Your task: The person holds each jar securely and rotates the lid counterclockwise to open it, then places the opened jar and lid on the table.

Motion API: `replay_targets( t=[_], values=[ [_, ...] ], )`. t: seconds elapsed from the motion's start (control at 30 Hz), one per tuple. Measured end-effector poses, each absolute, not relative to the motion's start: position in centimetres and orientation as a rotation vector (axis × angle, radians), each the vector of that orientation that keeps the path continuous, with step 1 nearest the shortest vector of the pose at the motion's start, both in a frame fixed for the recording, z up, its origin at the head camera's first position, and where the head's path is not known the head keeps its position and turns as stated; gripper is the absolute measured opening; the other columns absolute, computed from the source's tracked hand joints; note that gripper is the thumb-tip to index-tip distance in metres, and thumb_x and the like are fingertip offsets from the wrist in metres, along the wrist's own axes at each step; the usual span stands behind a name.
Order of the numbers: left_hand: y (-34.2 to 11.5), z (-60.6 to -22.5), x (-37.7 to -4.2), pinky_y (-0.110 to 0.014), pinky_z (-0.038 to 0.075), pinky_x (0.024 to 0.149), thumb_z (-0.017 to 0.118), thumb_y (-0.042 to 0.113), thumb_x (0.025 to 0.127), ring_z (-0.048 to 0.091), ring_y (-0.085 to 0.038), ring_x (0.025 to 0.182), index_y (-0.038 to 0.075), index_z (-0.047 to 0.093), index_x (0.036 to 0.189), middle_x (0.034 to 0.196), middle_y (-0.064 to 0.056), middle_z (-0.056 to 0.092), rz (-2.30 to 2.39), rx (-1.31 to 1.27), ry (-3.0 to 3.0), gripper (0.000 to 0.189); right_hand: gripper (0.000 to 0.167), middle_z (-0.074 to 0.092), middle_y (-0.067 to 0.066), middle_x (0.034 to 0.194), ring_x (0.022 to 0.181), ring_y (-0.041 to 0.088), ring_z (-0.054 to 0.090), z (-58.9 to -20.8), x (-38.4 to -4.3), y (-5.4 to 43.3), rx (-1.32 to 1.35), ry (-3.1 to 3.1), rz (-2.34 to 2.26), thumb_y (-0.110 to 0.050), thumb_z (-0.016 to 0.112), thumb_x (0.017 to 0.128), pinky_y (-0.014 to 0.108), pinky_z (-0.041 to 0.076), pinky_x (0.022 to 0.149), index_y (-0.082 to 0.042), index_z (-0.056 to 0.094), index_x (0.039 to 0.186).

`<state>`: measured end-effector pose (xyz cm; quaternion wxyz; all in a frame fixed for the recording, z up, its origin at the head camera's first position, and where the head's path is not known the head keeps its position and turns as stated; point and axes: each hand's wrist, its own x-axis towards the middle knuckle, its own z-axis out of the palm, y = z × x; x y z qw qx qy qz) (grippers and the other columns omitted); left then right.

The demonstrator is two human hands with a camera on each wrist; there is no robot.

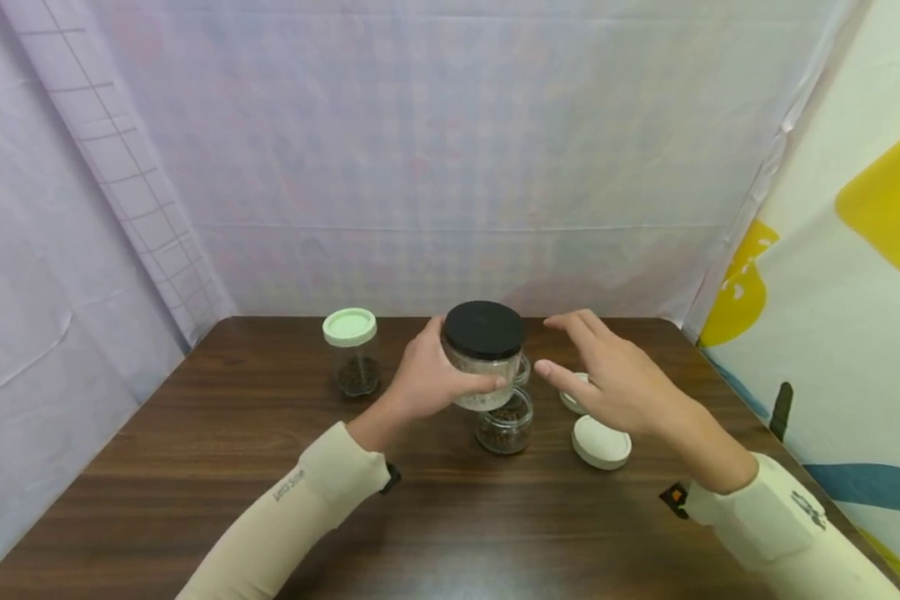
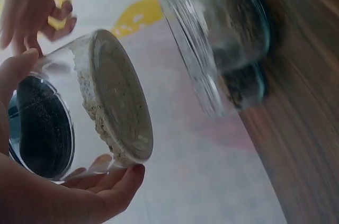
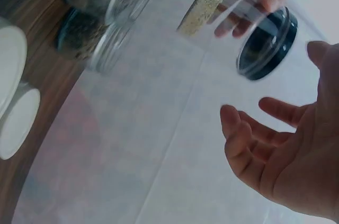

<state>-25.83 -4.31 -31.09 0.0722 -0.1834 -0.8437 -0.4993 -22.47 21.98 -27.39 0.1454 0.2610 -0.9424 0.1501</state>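
My left hand (image 1: 427,379) grips a clear jar (image 2: 79,97) round its side and holds it above the table. The jar has a black lid (image 1: 483,330) on top and a pale, grainy layer at its bottom. To the right of the lid, my right hand (image 1: 607,371) hovers with fingers spread and nothing in them. Just below the held jar, an uncovered glass jar (image 1: 504,433) with dark brown contents stands on the table. Partly hidden behind it is another open glass jar (image 3: 79,36), also with dark contents.
A tall jar (image 1: 357,367) with a pale green lid (image 1: 350,327) stands at the left, dark bits in its bottom. Two white lids (image 1: 602,442) lie on the brown wooden table (image 1: 217,467) at the right. A hanging cloth (image 1: 420,167) borders the table's far edge.
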Motion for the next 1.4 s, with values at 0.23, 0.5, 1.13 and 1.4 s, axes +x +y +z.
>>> replay_targets(
  t=[0.23, 0.5, 1.13, 1.4],
  values=[
    [-3.2, -31.0, -23.9, -0.047, 0.050, 0.100, 0.091, 0.049, 0.069, 0.058, -0.022, 0.124, 0.013, 0.035, 0.153, 0.141, -0.004, 0.055, -1.455, -0.699, -2.601, 0.107, 0.069, 0.048, 0.007, 0.138, 0.091, 0.023, 0.063, -26.2, -21.7, 20.2, 0.761, -2.671, 0.353, -0.063, 0.049, 0.099, 0.043, 0.054, 0.076, -0.021, 0.037, 0.153],
    [-2.8, -31.3, -22.6, -0.041, 0.052, 0.097, 0.090, 0.049, 0.071, 0.061, -0.016, 0.119, 0.014, 0.040, 0.150, 0.138, 0.000, 0.057, -1.457, -0.857, -2.631, 0.101, 0.086, 0.047, 0.005, 0.142, 0.112, 0.027, 0.061, -24.9, -21.3, 18.5, 0.787, -2.772, 0.124, -0.083, 0.040, 0.089, 0.049, 0.056, 0.079, -0.029, 0.036, 0.156],
    [-2.4, -32.0, -21.8, -0.024, 0.055, 0.087, 0.092, 0.040, 0.071, 0.066, -0.005, 0.106, 0.020, 0.043, 0.146, 0.130, 0.006, 0.062, -1.488, -1.096, -2.604, 0.092, 0.082, 0.057, 0.002, 0.111, 0.063, 0.008, 0.051, -24.6, -19.8, 17.1, 0.945, -2.793, -0.035, -0.082, 0.045, 0.088, 0.025, 0.043, 0.054, -0.023, 0.052, 0.144],
    [-2.4, -32.3, -21.8, -0.027, 0.055, 0.089, 0.093, 0.040, 0.069, 0.064, -0.007, 0.108, 0.024, 0.042, 0.147, 0.130, 0.007, 0.061, -1.522, -1.072, -2.577, 0.094, 0.077, 0.054, 0.001, 0.107, 0.063, 0.007, 0.050, -24.9, -20.0, 17.4, 0.992, -2.720, -0.015, -0.079, 0.048, 0.089, 0.026, 0.045, 0.057, -0.021, 0.055, 0.140]
  ],
)
